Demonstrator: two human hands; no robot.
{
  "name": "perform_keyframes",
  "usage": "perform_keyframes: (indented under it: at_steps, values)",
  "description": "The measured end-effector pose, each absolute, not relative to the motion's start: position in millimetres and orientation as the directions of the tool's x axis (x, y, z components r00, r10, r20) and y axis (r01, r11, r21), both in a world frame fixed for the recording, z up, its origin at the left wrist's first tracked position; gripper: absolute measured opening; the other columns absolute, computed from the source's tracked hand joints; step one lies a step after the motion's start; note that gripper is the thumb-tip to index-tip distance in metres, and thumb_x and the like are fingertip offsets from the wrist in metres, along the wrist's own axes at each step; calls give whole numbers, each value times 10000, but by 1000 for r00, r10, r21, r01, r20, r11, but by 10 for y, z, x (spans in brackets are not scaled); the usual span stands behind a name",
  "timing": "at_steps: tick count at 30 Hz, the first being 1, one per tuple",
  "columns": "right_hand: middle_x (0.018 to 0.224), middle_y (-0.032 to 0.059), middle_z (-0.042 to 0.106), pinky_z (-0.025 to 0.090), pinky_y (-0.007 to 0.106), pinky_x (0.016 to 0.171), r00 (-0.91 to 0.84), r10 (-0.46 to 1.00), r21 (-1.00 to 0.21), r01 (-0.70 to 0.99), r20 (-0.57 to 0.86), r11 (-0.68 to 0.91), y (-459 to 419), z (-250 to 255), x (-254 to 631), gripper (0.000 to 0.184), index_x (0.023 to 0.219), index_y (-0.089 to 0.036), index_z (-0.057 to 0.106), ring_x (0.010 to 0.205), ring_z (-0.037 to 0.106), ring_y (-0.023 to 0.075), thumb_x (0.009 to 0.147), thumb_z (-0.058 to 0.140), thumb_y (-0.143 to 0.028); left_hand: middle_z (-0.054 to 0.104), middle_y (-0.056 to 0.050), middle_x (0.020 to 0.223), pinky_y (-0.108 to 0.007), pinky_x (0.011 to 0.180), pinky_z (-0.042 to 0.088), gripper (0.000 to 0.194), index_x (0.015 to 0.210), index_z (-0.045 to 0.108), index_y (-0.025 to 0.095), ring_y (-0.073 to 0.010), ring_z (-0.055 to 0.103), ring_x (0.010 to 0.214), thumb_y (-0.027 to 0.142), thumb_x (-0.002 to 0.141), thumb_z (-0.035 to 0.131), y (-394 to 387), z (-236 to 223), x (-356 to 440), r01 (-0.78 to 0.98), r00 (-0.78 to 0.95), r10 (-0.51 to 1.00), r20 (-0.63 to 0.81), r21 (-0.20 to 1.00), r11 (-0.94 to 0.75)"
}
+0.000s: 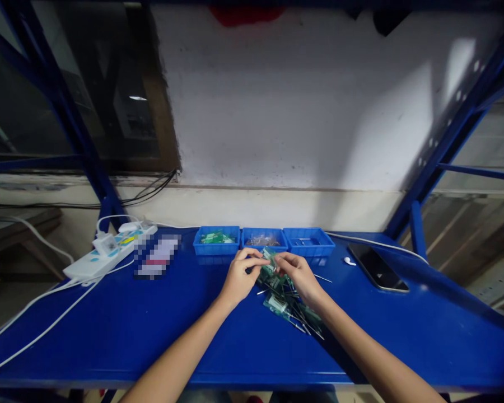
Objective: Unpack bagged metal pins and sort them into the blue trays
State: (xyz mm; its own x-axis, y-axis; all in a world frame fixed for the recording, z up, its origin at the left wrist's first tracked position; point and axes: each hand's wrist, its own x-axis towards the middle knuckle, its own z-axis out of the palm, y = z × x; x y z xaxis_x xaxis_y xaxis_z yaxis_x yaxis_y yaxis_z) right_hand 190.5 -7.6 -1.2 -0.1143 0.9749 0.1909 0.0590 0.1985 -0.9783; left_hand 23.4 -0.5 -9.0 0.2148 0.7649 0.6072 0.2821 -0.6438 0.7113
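worktop: blue, front edge running across the low part of the view. both forearms cross that edge.

left hand: thumb and fingers pinched at the left side of a small green piece. right hand: thumb and fingertips closed at the right side of the same piece. exact contact too small to read.

piece is held above the far end of a heap of green packets with thin metal rods. heap lies between the forearms, partly under the right hand; rods fan toward the front edge, tips stopping well apart from it. one rod pokes out to the right of the right hand.

far side: three blue bins in a row along the back edge, just beyond the hands. left bin holds green pieces; middle bin holds small brownish items, not legible; right bin holds a few thin metal pieces.

right side: white earbud near a dark phone, both well apart from the right hand. left side: pixelated flat item, then white power strip by the left edge. wide bands of blue surface show on the outer side of each forearm.
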Motion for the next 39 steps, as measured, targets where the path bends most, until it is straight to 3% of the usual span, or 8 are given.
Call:
perform_keyframes:
  at_steps: [9, 17, 24, 27, 29, 32, 35, 39]
  values:
    - [766, 38, 623, 449, 276, 588, 303, 830, -883, 147, 468, 445, 49, -21, 2147, 312, 913, -173, 560, 650, 575, 160, 744, 624, -428, 596, -46, 965, -384, 932, 384, 183, 936, 656, 224, -202, 531, 970, 241, 845, 499, 32, -168, 173, 625, 224, 841, 492, 590, -512]
    - [777, 27, 593, 453, 244, 528, 528, 597, -787, 273, 604, 554, 199, 182, 2337, 237, 888, -165, 547, 635, 574, 141, 756, 603, -353, 536, -93, 1210, -488, 894, 347, 459, 1120, 576, 227, -307, 401, 1166, 515, 765, 537, -4, -238, 150, 865, 179, 954, 241, 423, -269]
    - [866, 55, 572, 492, 284, 647, 279, 402, -488, 547, 872, 680, 431, 454, 1764, 134, 927, -185, 576, 768, 567, 161, 825, 489, -199, 604, -68, 1083, -377, 898, 375, 465, 1207, 473, 205, -239, 453, 1104, 257, 753, 558, 51, -272, 166, 794, 253, 942, 218, 509, -331]
    - [966, 80, 558, 495, 308, 730, -19, 501, -384, 618, 865, 686, 564, 458, 1409, 236, 1005, -204, 589, 849, 562, 175, 837, 434, -147, 563, -92, 1172, -407, 903, 376, 537, 1276, 424, 196, -263, 431, 1139, 279, 758, 539, 55, -252, 160, 825, 232, 954, 187, 482, -295]
    - [1138, 109, 493, 489, 338, 782, -265, 635, -335, 670, 726, 663, 629, 407, 1266, 317, 1108, -220, 572, 945, 548, 204, 805, 498, -165, 514, -97, 1257, -474, 905, 358, 509, 1252, 462, 227, -308, 382, 1192, 388, 773, 521, 47, -236, 145, 869, 207, 969, 133, 431, -245]
    - [1286, 131, 355, 466, 380, 846, -370, 757, -336, 730, 538, 595, 642, 294, 1284, 462, 1220, -230, 509, 1055, 502, 243, 764, 582, -229, 458, -88, 1329, -524, 936, 312, 450, 1174, 528, 257, -329, 303, 1261, 470, 778, 494, 33, -216, 118, 896, 209, 974, 89, 382, -227]
    - [1205, 120, 418, 433, 383, 898, -317, 780, -399, 720, 539, 568, 535, 182, 1521, 350, 1152, -207, 554, 1069, 492, 228, 807, 544, -268, 497, -84, 1285, -521, 962, 290, 394, 1100, 543, 252, -319, 283, 1281, 415, 741, 559, 30, -203, 102, 882, 216, 967, 133, 398, -251]
    - [947, 80, 579, 432, 371, 847, -234, 803, -510, 668, 548, 542, 290, 73, 1825, 199, 957, -189, 633, 937, 545, 215, 836, 506, -282, 624, -46, 1017, -380, 834, 418, 324, 1054, 496, 240, -237, 548, 993, 228, 738, 565, 48, -180, 109, 750, 201, 955, 218, 592, -294]
